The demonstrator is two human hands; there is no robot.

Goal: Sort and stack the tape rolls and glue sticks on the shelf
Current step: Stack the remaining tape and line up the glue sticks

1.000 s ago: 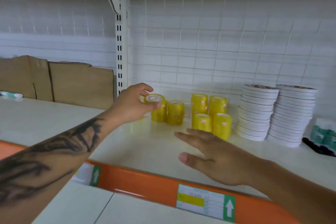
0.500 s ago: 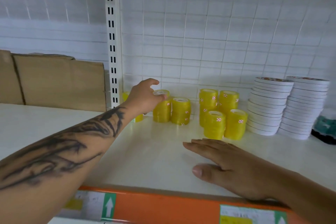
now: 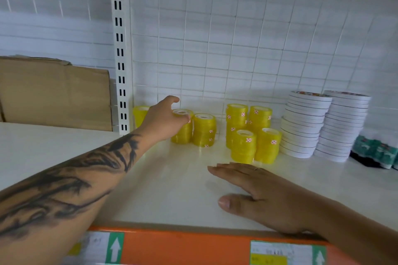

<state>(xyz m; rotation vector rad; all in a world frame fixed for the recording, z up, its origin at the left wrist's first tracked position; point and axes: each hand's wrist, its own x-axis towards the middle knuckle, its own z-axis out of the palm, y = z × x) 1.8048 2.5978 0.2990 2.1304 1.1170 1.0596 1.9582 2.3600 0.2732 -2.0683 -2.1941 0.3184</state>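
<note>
Stacks of yellow tape rolls stand at the back of the white shelf. My left hand reaches in and grips the top of one yellow stack, thumb on its rim and index finger raised. A second yellow stack stands touching it on the right, and another yellow roll shows behind my wrist. Further right is a cluster of yellow stacks. Two tall stacks of flat white tape rolls rise beside them. My right hand lies flat, palm down, on the shelf near the front edge, holding nothing.
An orange price rail with labels runs along the shelf's front. A white slotted upright divides the bays, with brown cardboard leaning behind it on the left. Green-packaged items sit at the far right. A white wire grid backs the shelf.
The view has moved closer and lower onto the shelf. My left hand stays on the yellow stack. My right hand has settled flat on the shelf.
</note>
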